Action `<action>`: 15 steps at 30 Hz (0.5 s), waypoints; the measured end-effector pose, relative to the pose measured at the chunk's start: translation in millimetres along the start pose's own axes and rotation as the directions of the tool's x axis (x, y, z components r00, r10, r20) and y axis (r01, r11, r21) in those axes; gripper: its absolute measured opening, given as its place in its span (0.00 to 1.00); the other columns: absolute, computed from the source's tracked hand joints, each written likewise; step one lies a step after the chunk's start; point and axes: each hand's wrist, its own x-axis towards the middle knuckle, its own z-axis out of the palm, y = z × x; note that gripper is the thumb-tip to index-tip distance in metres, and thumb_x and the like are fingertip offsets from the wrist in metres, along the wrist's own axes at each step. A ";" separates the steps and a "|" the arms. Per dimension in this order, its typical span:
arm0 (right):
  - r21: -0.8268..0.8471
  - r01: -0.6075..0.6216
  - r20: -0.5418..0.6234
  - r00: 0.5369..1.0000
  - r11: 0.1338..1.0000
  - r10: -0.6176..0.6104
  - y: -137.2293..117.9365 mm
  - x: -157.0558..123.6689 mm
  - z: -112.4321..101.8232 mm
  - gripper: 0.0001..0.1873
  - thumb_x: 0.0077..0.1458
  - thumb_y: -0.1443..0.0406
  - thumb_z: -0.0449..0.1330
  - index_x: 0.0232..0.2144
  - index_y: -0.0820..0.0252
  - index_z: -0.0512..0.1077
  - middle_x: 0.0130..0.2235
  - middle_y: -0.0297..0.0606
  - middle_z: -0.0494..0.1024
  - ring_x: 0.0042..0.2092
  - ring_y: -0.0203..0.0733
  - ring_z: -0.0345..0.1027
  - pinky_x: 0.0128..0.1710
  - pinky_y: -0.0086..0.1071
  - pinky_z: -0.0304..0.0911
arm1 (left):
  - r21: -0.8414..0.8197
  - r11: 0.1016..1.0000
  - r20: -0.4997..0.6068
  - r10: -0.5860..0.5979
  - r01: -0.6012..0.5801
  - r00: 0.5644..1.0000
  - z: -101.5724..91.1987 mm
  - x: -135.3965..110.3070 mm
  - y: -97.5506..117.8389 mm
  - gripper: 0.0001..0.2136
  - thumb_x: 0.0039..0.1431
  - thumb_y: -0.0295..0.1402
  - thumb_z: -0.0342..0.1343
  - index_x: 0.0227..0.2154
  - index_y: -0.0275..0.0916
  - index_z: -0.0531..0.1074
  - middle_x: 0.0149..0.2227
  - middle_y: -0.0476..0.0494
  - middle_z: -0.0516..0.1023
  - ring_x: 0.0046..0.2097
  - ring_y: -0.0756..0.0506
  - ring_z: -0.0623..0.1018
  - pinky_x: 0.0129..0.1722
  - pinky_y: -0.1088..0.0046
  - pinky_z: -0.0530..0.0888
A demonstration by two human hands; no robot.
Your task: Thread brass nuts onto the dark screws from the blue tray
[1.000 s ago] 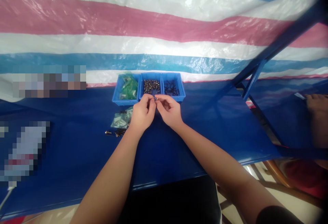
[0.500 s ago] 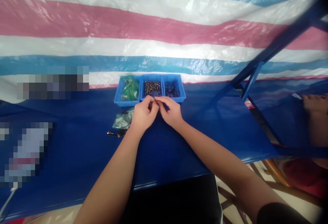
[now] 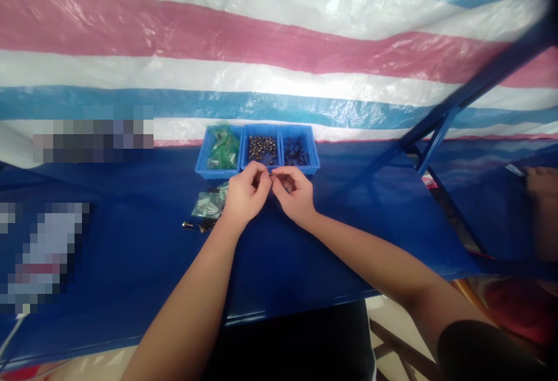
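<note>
My left hand (image 3: 249, 190) and my right hand (image 3: 294, 193) meet fingertip to fingertip just in front of the blue bins. Both are closed in a pinch around something tiny, mostly hidden by the fingers. Beyond them, the middle bin (image 3: 261, 167) holds many small brass-and-dark metal pieces. Dark screw-like parts (image 3: 294, 152) fill the right bin. In the left bin lies a green plastic bag (image 3: 223, 151) with pale pieces inside. Beside my left wrist, a clear bag of pale parts (image 3: 207, 204) rests on the table, with dark metal-ended pieces (image 3: 201, 226) below it.
The blue table (image 3: 143, 241) stretches to both sides. A striped plastic sheet (image 3: 261, 38) hangs behind it. At the right rises a blue metal frame (image 3: 440, 131); past it another person's hand (image 3: 543, 180) shows. A blurred-out flat object (image 3: 50, 247) with a cable lies at the left.
My right hand has shifted slightly right, its fingers a little more extended. My left hand stays nearly the same. The view has tilted slightly.
</note>
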 end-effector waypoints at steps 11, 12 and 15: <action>0.218 0.018 -0.053 0.999 0.976 -0.007 9.9 1.5 3.4 0.12 0.57 0.58 0.66 0.42 0.55 0.76 0.40 0.38 0.82 0.38 0.39 0.78 0.37 0.35 0.77 | -0.078 0.994 -0.019 0.077 -0.078 0.997 2.8 -2.2 -0.2 0.07 0.64 0.33 0.54 0.43 0.39 0.72 0.23 0.54 0.73 0.21 0.55 0.67 0.24 0.79 0.64; 0.217 0.019 -0.051 0.999 0.976 -0.008 9.9 1.3 3.6 0.12 0.57 0.58 0.66 0.42 0.55 0.77 0.40 0.38 0.82 0.38 0.39 0.78 0.37 0.35 0.78 | -0.067 0.995 -0.024 0.078 -0.079 0.997 2.7 -2.0 0.0 0.06 0.65 0.33 0.54 0.42 0.39 0.72 0.23 0.54 0.73 0.21 0.55 0.67 0.24 0.79 0.64; 0.219 0.006 -0.035 0.999 0.976 0.001 9.7 0.9 3.6 0.13 0.57 0.57 0.66 0.43 0.55 0.77 0.41 0.38 0.82 0.38 0.39 0.78 0.38 0.36 0.78 | -0.045 0.996 -0.029 0.075 -0.077 0.997 1.9 -1.2 0.6 0.06 0.66 0.34 0.52 0.40 0.39 0.73 0.25 0.53 0.75 0.23 0.54 0.69 0.25 0.79 0.65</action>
